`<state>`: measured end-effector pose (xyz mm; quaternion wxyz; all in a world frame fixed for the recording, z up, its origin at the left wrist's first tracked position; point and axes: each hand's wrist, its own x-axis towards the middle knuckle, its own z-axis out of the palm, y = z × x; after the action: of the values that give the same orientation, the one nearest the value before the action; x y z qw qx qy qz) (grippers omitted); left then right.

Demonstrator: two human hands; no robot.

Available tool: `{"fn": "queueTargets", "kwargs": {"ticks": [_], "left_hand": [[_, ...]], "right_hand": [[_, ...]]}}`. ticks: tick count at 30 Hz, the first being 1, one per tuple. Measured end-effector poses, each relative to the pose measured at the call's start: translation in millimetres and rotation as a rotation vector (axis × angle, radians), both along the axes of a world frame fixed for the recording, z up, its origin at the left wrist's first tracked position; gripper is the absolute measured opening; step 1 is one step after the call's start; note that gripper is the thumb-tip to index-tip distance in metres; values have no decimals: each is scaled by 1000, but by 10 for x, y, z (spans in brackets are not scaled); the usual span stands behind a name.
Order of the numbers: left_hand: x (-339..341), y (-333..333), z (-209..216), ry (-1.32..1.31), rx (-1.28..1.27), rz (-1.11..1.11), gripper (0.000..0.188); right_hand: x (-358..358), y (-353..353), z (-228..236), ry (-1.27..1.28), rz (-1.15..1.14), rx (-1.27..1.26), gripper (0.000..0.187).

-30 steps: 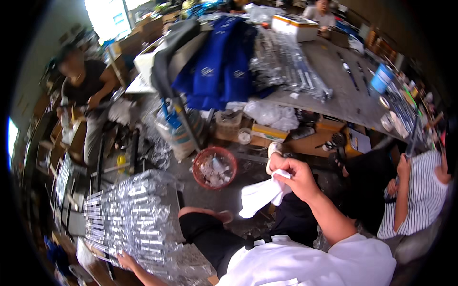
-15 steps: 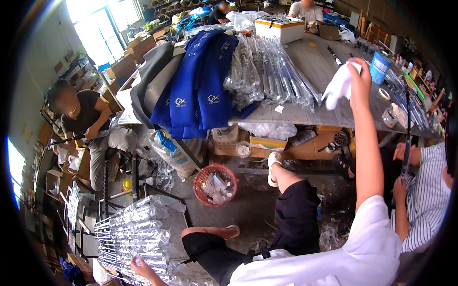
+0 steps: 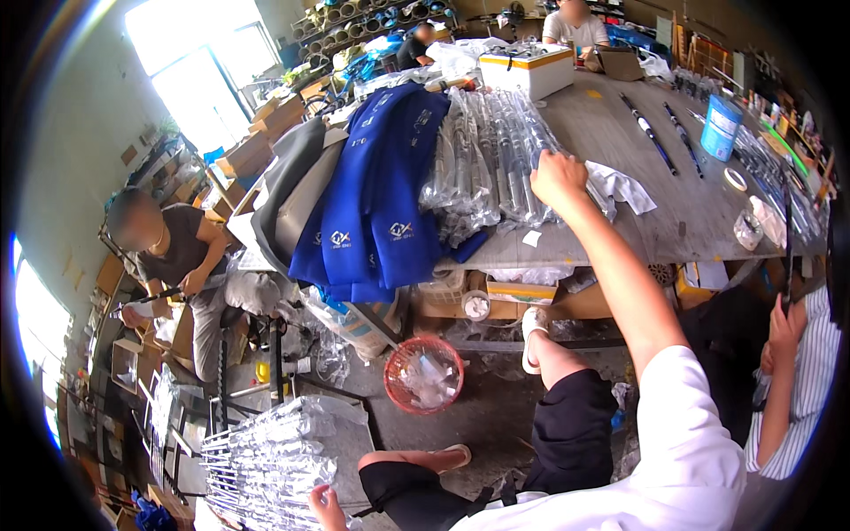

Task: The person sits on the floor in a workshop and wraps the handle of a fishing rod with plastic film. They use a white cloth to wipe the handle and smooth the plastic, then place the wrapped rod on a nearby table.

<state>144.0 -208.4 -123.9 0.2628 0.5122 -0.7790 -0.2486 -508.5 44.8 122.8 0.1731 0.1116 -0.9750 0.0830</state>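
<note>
Lying on the table (image 3: 611, 119) in the head view, the plastic-wrapped rods (image 3: 505, 173) reached to the right hand (image 3: 560, 180), its fingers curled in; whether they pinched the film could not be told. The left hand (image 3: 327, 508), loosely bent at the lower edge, was near the lower wrapped rods (image 3: 274, 460), its grip unclear. The rods looked light and stiff, the film slippery; a hold around several shafts seemed surest. A white cloth (image 3: 629, 189) lay just beside; blue fabric covers (image 3: 390, 181) and a white box (image 3: 540, 75) hemmed them in.
</note>
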Motion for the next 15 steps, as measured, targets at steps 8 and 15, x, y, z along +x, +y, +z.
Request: {"fn": "queueTargets", "kwargs": {"ticks": [8, 15], "left_hand": [[387, 64, -126, -63, 172, 65, 29], [121, 21, -89, 80, 225, -2, 29]], "right_hand": [[-372, 9, -342, -221, -101, -134, 55], [-471, 157, -334, -347, -43, -344, 53]]}}
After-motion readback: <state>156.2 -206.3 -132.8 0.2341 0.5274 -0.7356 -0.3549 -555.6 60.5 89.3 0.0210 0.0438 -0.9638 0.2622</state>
